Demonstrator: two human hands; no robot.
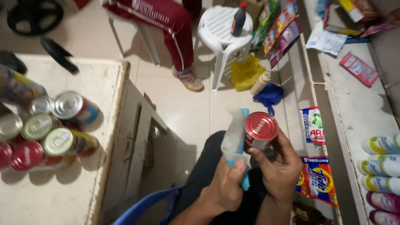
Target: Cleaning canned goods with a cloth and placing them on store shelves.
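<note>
My right hand grips a tin can with a red lid, held tilted over my lap. My left hand holds a pale blue and white cloth upright, right beside the can and touching its left side. My dark trousers show under both hands.
A worn white table on the left carries a heap of several tin cans lying on their sides. A seated person's red-trousered leg and a white plastic stool with a dark bottle stand ahead. Shelves with packets and bottles run along the right.
</note>
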